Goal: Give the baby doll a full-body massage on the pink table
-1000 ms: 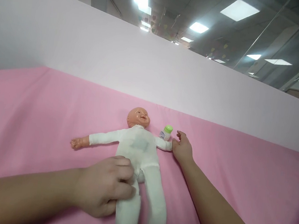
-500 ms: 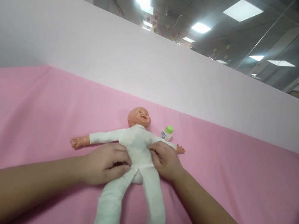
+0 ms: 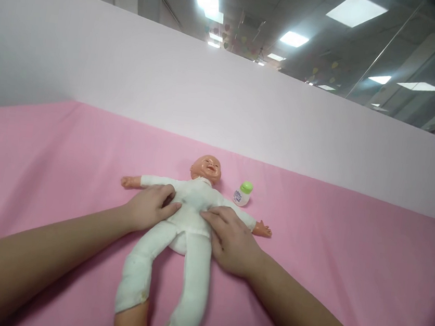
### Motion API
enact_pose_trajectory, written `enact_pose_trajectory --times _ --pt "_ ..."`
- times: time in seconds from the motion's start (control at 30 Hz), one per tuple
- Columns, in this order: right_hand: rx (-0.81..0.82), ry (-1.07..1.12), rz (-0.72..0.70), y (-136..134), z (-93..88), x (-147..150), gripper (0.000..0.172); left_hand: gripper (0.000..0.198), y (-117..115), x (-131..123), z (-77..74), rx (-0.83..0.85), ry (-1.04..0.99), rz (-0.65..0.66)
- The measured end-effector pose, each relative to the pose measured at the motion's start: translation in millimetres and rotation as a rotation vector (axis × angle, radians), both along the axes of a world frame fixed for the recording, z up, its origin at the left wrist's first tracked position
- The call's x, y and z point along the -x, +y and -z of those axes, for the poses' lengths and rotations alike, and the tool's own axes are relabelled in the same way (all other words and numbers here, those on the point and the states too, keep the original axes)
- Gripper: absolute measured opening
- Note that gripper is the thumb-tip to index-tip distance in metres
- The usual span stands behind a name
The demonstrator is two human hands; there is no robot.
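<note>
A baby doll (image 3: pixel 191 220) lies on its back on the pink sheet (image 3: pixel 330 280), its hard head (image 3: pixel 206 168) toward the wall. Its white cloth body has the arms spread out and the legs pointing toward me. My left hand (image 3: pixel 152 209) is curled around the doll's side at the left, with the thumb on the belly. At the opposite side of the trunk, my right hand (image 3: pixel 234 242) grips with bent fingers; some fingertips are hidden against the cloth. Just above the doll's right-hand arm stands a small clear bottle (image 3: pixel 241 196) with a green cap.
A plain white wall panel (image 3: pixel 194 92) rises behind the pink surface. Above it, glass shows ceiling lights (image 3: pixel 356 10) and a room beyond.
The doll has turned on the sheet: its legs swung left, its left-side arm rose and its right-side arm dropped. My left hand moved up and left with it; my right shifted slightly left.
</note>
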State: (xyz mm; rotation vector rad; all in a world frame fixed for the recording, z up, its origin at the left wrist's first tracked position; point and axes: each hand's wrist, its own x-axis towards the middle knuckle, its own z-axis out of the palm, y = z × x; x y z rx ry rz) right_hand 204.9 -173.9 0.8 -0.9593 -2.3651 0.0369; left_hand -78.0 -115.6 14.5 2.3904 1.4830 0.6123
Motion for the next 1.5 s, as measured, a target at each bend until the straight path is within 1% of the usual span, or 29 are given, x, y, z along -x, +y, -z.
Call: enact_pose_trajectory --times 0.07,0.2,0.27,0.37,0.47,0.53,0.57,0.67,0.77,0.83,0.9,1.0,1.07,1.13,1.23,1.33,1.4,1.43,1.47,1.5 --pt "-0.007 -0.044 -0.010 -4 0.6 3 0.071 0.042 3 1 2.5 0.003 -0.005 -0.019" --pt "-0.013 -0.128 0.037 -13 2.6 9 0.088 0.070 12 5 13.7 -0.026 -0.036 -0.023" --pt "-0.012 -0.158 0.043 -18 2.0 11 0.094 0.078 16 7 19.5 -0.046 -0.007 -0.041" --pt "-0.011 -0.188 -0.021 -22 -0.6 14 0.095 0.088 22 9 25.9 -0.044 0.052 -0.093" --pt "-0.035 -0.200 -0.142 -24 -2.7 17 0.087 0.100 26 11 29.3 -0.021 0.078 -0.130" --pt "-0.083 -0.198 -0.245 -28 -3.1 22 0.076 0.106 28 12 30.6 -0.013 0.089 -0.133" --pt "-0.113 -0.194 -0.298 -31 -3.3 25 0.068 0.107 28 13 31.0 -0.007 0.093 -0.131" --pt "-0.216 -0.176 -0.426 -42 -4.4 35 0.042 0.109 28 13 32.6 0.012 0.094 -0.118" --pt "-0.291 -0.151 -0.487 -50 -7.4 40 0.028 0.105 24 12 35.0 -0.022 0.063 -0.136" --pt "-0.310 -0.118 -0.469 -52 -9.1 39 0.023 0.100 21 11 35.6 -0.082 0.038 -0.180" --pt "-0.321 -0.027 -0.413 -50 -9.4 34 0.025 0.094 18 10 34.3 -0.136 0.038 -0.188" --pt "-0.352 0.161 -0.298 -41 -7.9 25 0.048 0.080 14 11 29.4 -0.210 0.069 -0.128" --pt "-0.399 0.235 -0.208 -32 -6.9 18 0.063 0.068 13 12 25.8 -0.279 0.103 -0.087" --pt "-0.445 0.261 -0.105 -20 -6.3 11 0.068 0.055 11 10 22.5 -0.356 0.140 -0.028" --pt "-0.481 0.255 0.043 -2 -4.3 2 0.063 0.031 6 6 18.4 -0.432 0.178 0.091" --pt "-0.453 0.266 0.130 12 -0.1 -2 0.052 0.017 2 2 15.5 -0.430 0.196 0.167" --pt "-0.380 0.273 0.121 18 3.0 -3 0.047 0.015 0 0 15.0 -0.414 0.185 0.192" --pt "-0.334 0.268 0.096 20 4.1 -2 0.047 0.019 0 0 15.2 -0.408 0.166 0.198" --pt "-0.287 0.259 0.064 20 4.8 -2 0.048 0.028 0 -1 15.5 -0.407 0.139 0.201" --pt "-0.239 0.250 0.034 20 5.0 -2 0.050 0.040 0 -1 15.8 -0.407 0.105 0.198"
